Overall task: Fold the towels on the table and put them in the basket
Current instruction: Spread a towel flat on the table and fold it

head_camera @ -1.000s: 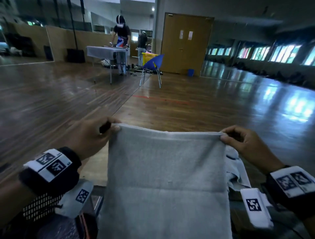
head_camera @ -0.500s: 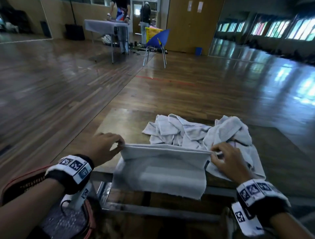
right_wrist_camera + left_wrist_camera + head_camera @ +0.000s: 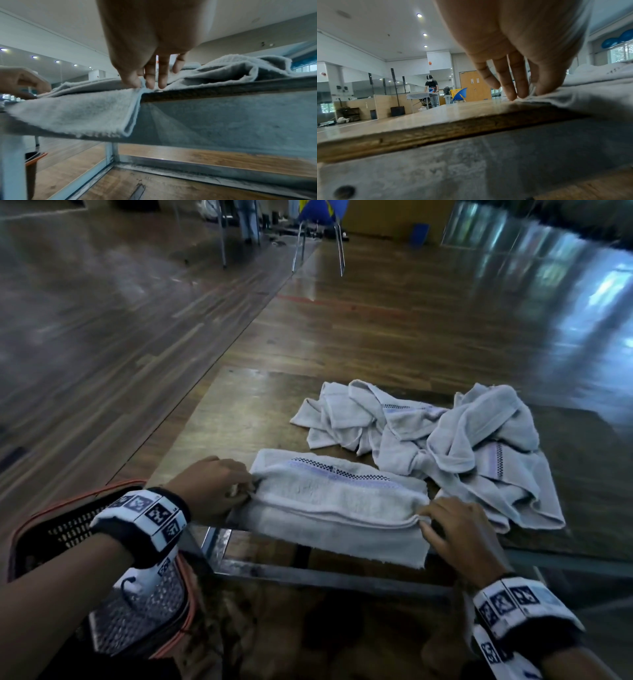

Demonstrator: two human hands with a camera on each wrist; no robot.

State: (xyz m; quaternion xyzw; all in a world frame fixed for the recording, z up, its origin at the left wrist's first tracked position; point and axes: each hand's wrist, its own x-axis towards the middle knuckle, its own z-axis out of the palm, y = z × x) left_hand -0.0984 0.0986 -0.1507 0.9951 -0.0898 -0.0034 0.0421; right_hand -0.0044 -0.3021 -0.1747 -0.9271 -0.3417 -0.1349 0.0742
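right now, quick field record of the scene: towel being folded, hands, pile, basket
towel in work: folded towel on the table, near edge hanging over the front
left hand: pinches the towel's left end
right hand: pinches the towel's right end
pile: crumpled towels behind it, unfolded
basket: below the left arm; no towel visible inside

Bare forearms, black wristbands point(image 3: 144, 529) bearing white square-patterned marker tags
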